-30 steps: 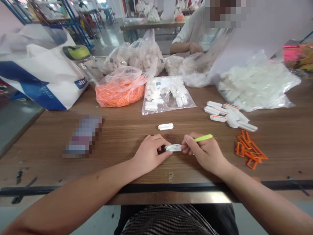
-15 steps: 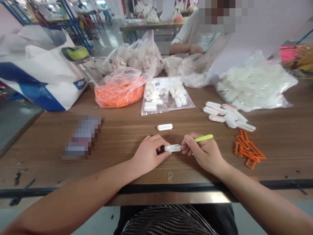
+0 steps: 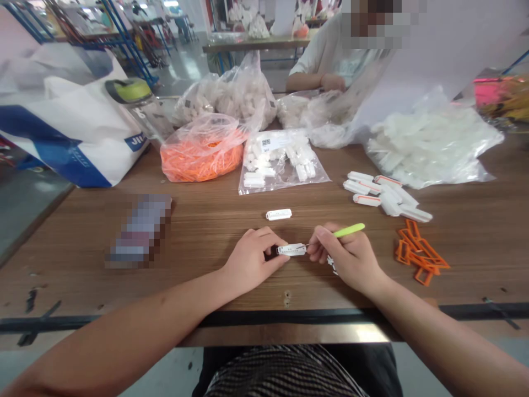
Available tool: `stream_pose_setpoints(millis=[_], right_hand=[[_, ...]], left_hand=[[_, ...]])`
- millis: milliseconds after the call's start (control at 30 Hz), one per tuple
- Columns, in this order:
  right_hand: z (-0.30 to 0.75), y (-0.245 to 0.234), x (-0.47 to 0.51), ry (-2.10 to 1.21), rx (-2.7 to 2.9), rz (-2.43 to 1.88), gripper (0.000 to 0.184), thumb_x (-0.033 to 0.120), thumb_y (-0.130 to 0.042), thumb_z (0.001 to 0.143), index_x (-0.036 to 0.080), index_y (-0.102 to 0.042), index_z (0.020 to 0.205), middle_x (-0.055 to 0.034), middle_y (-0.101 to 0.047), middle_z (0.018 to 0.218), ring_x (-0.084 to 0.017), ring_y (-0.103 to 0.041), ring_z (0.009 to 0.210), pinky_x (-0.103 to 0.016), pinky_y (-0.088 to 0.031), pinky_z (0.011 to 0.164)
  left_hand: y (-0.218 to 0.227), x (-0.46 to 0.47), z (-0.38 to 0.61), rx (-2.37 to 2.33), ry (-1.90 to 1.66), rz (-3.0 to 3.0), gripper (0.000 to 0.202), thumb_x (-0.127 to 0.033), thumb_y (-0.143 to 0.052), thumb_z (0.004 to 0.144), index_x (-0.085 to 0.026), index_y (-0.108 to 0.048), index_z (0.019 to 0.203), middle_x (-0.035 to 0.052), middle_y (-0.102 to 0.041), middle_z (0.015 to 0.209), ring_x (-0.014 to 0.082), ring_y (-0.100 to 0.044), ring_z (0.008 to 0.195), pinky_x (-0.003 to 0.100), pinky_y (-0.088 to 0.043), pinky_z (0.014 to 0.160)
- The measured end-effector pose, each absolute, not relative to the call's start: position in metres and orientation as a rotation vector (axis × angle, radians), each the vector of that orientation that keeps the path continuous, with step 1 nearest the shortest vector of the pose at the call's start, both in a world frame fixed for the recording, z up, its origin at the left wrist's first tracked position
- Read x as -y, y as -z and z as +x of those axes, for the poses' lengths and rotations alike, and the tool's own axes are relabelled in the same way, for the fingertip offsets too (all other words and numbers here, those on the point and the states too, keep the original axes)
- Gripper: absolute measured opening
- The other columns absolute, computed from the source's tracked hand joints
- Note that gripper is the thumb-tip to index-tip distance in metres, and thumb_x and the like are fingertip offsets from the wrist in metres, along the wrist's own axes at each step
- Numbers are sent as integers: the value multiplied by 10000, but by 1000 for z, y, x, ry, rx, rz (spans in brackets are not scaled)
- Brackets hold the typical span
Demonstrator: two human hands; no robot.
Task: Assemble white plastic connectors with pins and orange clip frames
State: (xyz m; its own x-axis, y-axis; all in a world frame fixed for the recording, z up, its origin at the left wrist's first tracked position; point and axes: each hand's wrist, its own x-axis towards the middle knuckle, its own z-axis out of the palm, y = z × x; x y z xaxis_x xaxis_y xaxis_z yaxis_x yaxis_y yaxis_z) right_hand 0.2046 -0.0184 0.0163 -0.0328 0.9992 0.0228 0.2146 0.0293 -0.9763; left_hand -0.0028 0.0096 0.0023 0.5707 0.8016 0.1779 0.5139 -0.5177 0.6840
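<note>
My left hand (image 3: 253,258) pinches one end of a small white plastic piece (image 3: 291,249) just above the wooden table (image 3: 206,220). My right hand (image 3: 347,255) is closed around a thin tool with a lime-green handle (image 3: 349,230); its metal tip touches the piece's right end. A small white bit shows under my right palm. Another white piece (image 3: 279,214) lies loose just beyond my hands. To the right lie several orange frames (image 3: 419,253) and a pile of white pieces with orange trim (image 3: 384,194).
A bag of orange parts (image 3: 202,149), a clear bag of white pieces (image 3: 279,157) and bigger bags of white parts (image 3: 430,143) stand at the back. A white-and-blue bag (image 3: 74,121) and a green-lidded bottle (image 3: 138,102) are at left. Another person (image 3: 334,60) sits opposite.
My right hand has tilted slightly, lifting the green handle and shifting a little right. The left hand and the white piece have stayed put.
</note>
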Motion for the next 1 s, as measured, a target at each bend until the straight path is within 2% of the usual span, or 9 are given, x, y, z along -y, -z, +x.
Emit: stream_pose_setpoints(millis=[467, 1000], right_hand=[[206, -11, 20, -1067, 1431, -1318, 425, 492, -522, 909, 160, -642, 674, -38, -659, 581, -120, -617, 480, -230, -510, 446], [206, -9, 21, -1048, 1476, -1291, 395, 423, -496, 944, 161, -643, 688, -37, -660, 617, -108, -616, 499, -218, -507, 456]], left_hand=[[-4, -9, -3, -1046, -625, 2241, 83, -271, -651, 849, -219, -688, 903, -16, -639, 776, 130, -559, 666, 331, -399, 722], [-4, -9, -3, -1048, -633, 2223, 81, -250, -670, 836, -220, -695, 907, -20, -619, 763, 130, -555, 662, 337, -396, 722]])
